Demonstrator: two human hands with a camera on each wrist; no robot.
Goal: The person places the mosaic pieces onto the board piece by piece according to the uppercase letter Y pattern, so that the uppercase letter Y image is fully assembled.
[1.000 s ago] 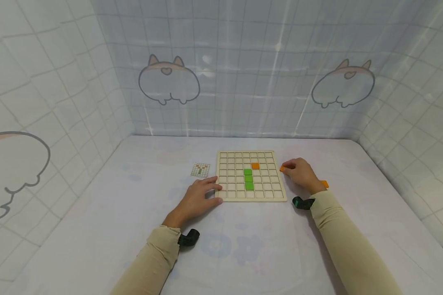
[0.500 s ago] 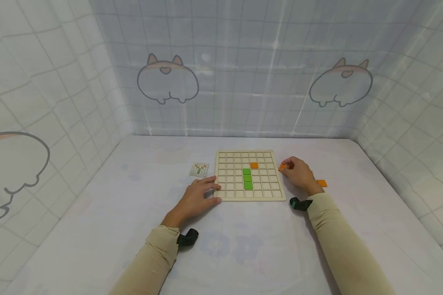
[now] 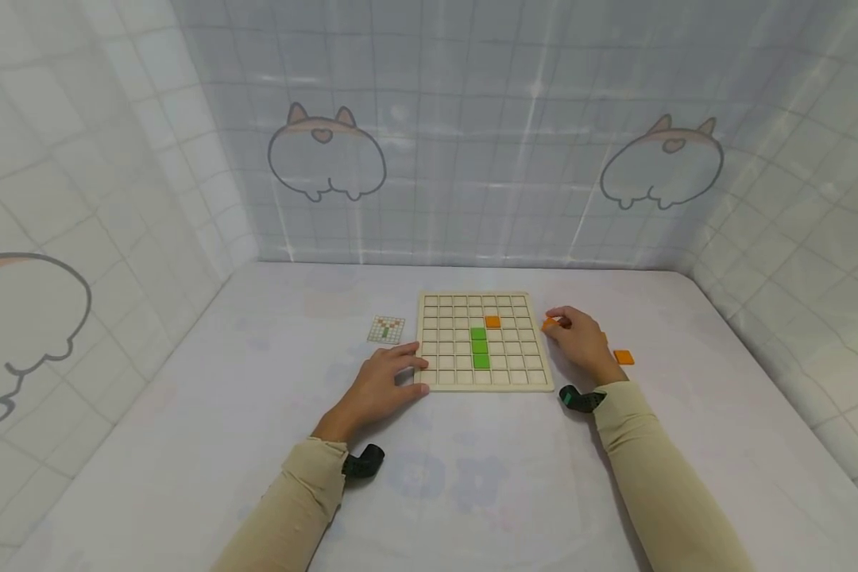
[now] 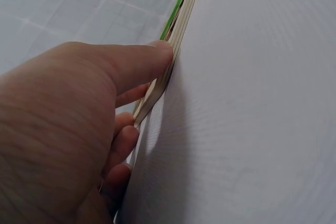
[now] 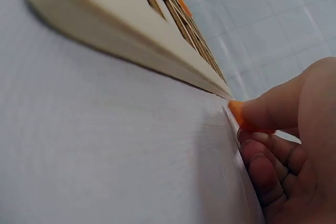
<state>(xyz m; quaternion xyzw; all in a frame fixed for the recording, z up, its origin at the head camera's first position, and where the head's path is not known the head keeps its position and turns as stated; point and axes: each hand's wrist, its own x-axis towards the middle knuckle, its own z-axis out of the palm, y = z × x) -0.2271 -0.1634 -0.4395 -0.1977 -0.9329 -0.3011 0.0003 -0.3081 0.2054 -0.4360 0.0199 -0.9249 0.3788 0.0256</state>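
Observation:
My left hand (image 3: pixel 379 387) rests at the near left corner of a pale wooden grid board (image 3: pixel 442 384). In the left wrist view, its thumb (image 4: pixel 142 61) lies on the board's edge and the other fingers lie along the side. A column of green square tiles (image 3: pixel 479 346) and one orange tile (image 3: pixel 492 322) sit in the grid. Just off the board's right edge, my right hand (image 3: pixel 579 338) pinches another orange tile (image 5: pixel 236 110) between thumb and fingers, low over the table; whether the tile touches the cloth is unclear.
A small pattern card (image 3: pixel 386 329) with a printed grid lies left of the board. Behind my right hand lies a loose orange tile (image 3: pixel 624 357), with part of another orange tile (image 3: pixel 604 338) by the wrist. Patterned cloth walls (image 3: pixel 429 230) enclose the table's back and sides.
My right hand keeps its pinch on the orange tile beside the board, barely shifting. More of the loose orange tiles behind it now shows. The left hand stays put.

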